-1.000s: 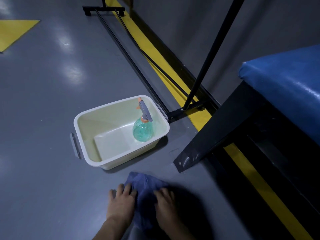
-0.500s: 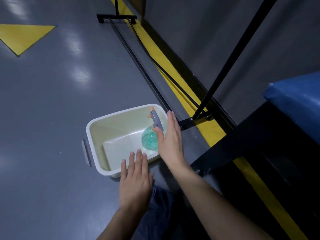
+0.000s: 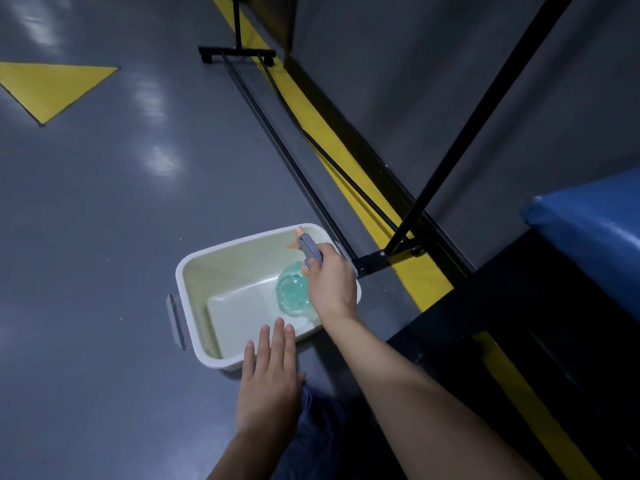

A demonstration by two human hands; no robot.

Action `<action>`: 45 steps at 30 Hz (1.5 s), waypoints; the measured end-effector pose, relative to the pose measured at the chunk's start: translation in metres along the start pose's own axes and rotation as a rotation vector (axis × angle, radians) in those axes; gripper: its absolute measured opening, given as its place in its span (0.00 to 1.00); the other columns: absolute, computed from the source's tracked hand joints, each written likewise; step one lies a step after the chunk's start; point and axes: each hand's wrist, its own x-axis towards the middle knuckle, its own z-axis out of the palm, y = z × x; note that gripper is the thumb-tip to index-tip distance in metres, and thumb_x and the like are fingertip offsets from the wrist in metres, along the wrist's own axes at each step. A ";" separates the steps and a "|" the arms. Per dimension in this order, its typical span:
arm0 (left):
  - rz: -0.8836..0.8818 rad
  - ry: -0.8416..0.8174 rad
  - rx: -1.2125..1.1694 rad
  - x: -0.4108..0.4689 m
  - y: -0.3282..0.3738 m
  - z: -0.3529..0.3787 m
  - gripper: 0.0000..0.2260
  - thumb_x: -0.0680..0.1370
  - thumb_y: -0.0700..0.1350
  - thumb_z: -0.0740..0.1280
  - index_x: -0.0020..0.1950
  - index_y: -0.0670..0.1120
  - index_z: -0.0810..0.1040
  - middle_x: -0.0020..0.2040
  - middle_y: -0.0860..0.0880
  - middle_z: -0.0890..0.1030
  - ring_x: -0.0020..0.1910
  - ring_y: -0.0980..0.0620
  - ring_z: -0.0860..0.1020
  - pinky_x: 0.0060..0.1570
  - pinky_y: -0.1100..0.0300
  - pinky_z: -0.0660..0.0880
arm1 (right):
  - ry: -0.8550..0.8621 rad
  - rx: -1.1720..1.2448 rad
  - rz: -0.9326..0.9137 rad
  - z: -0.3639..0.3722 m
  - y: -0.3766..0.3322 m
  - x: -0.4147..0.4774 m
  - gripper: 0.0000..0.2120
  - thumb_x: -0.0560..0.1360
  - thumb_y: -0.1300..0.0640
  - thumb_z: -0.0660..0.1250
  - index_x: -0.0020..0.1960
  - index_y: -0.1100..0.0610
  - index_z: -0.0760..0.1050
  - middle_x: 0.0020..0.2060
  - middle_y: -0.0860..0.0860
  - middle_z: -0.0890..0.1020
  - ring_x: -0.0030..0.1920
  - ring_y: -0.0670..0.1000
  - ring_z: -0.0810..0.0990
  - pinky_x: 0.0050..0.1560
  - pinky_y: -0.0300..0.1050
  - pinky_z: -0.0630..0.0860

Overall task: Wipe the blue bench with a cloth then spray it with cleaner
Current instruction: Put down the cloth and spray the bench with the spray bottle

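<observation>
1. The right hand (image 3: pixel 334 285) has its fingers curled round the neck of the spray bottle (image 3: pixel 292 292), which stands inside the white tub (image 3: pixel 242 242) on the floor.
2. The left hand (image 3: pixel 270 382) is flat, fingers straight, holding nothing. The cloth (image 3: pixel 322 417) lies on the floor beside its wrist.
3. The bottle is best lifted straight up to clear the tub's rim, with the trigger left alone until the nozzle is aimed.
4. The blue bench (image 3: pixel 595 237) sits well to the right, so the bottle should be carried there upright.
</observation>
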 end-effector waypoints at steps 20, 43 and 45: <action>-0.772 -0.236 -1.907 0.012 0.098 -0.205 0.12 0.83 0.47 0.55 0.44 0.44 0.74 0.40 0.48 0.76 0.37 0.48 0.78 0.46 0.53 0.74 | 0.295 0.203 -0.329 -0.197 -0.050 -0.112 0.11 0.75 0.56 0.65 0.55 0.56 0.77 0.45 0.54 0.78 0.43 0.53 0.75 0.42 0.42 0.67; 0.213 -0.951 -1.460 -0.121 0.346 -0.310 0.26 0.72 0.51 0.72 0.64 0.57 0.61 0.57 0.51 0.80 0.33 0.52 0.78 0.34 0.65 0.77 | -0.272 0.251 -0.088 -0.492 0.017 -0.191 0.22 0.72 0.64 0.67 0.58 0.41 0.77 0.57 0.51 0.82 0.59 0.49 0.80 0.63 0.43 0.74; 0.180 -0.955 -1.461 -0.132 0.359 -0.305 0.26 0.72 0.50 0.73 0.62 0.56 0.61 0.58 0.50 0.80 0.29 0.53 0.77 0.30 0.66 0.77 | -0.324 0.222 -0.035 -0.500 0.025 -0.197 0.17 0.73 0.61 0.69 0.59 0.46 0.77 0.57 0.51 0.83 0.59 0.51 0.80 0.64 0.47 0.74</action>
